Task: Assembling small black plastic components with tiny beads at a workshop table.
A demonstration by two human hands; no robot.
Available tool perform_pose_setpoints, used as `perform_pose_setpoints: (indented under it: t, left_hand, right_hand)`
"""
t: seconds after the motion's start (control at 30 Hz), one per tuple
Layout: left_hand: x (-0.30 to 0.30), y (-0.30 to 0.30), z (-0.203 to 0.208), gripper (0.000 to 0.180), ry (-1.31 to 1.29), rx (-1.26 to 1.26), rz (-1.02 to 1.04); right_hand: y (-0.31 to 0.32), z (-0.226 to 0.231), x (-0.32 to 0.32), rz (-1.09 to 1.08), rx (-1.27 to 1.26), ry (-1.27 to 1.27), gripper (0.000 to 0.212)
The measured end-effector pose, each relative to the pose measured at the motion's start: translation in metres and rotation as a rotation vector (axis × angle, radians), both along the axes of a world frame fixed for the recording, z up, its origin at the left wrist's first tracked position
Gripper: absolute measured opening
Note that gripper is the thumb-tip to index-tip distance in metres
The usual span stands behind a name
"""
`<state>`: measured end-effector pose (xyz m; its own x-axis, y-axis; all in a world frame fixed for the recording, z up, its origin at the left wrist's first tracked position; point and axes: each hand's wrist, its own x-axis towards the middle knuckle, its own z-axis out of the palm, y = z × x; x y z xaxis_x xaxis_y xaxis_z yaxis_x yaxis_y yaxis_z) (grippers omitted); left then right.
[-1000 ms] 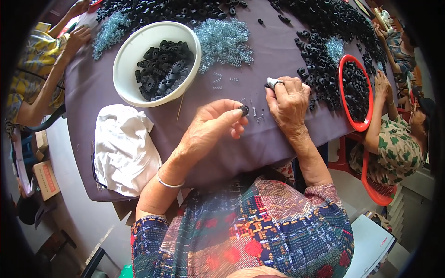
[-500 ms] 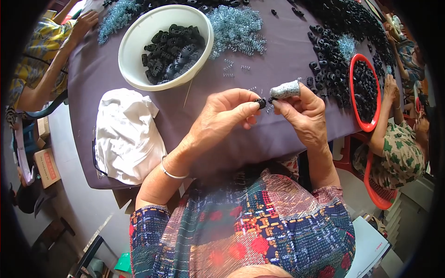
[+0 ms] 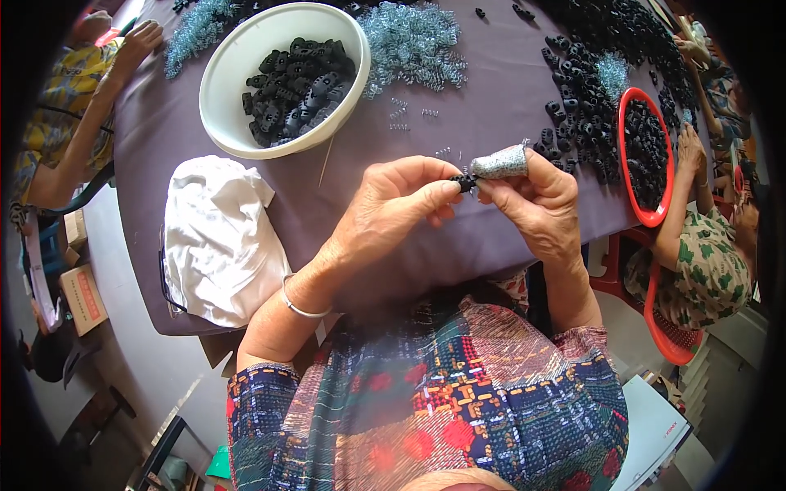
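Above the near part of the table, my left hand (image 3: pixel 391 198) pinches a small black plastic cord lock (image 3: pixel 465 182) between thumb and forefinger. My right hand (image 3: pixel 542 203) meets it from the other side, thumb and forefinger closed at the cord lock's end. A silvery cover (image 3: pixel 501 162) wraps the right forefinger and partly hides what lies under it. Just beyond the fingertips are a few loose metal springs (image 3: pixel 443 153). A white bowl (image 3: pixel 219 106) farther left holds many black cord locks (image 3: pixel 299 86).
Behind the bowl lies a heap of springs (image 3: pixel 413 47). Black plastic parts (image 3: pixel 577 114) spread over the right side around a red-rimmed basket (image 3: pixel 625 164). A white cloth (image 3: pixel 219 241) rests at the left table edge. Other people's arms (image 3: pixel 692 155) reach in at both sides.
My right hand has brought its small black piece against the cord lock in my left, closing the gap between them. The view has shifted slightly.
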<state>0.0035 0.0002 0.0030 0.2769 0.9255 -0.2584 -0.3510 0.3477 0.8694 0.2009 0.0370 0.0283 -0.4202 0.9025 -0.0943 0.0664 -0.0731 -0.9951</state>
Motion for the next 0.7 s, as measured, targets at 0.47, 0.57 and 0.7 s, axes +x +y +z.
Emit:
perform_pose_setpoints:
  t: [0.47,0.57,0.7]
  left_hand:
    - [0.004,-0.002,-0.001,0.020,0.205,0.060,0.063]
    - [0.008,-0.005,-0.001,0.019,0.254,0.060,0.113]
    - [0.013,-0.006,-0.004,0.019,0.259,0.055,0.152]
  right_hand:
    - [0.008,0.001,-0.004,0.031,0.165,-0.170,0.016]
    - [0.011,-0.001,-0.005,0.075,0.145,-0.219,0.016]
    - [0.012,-0.001,-0.006,0.084,0.159,-0.233,0.013]
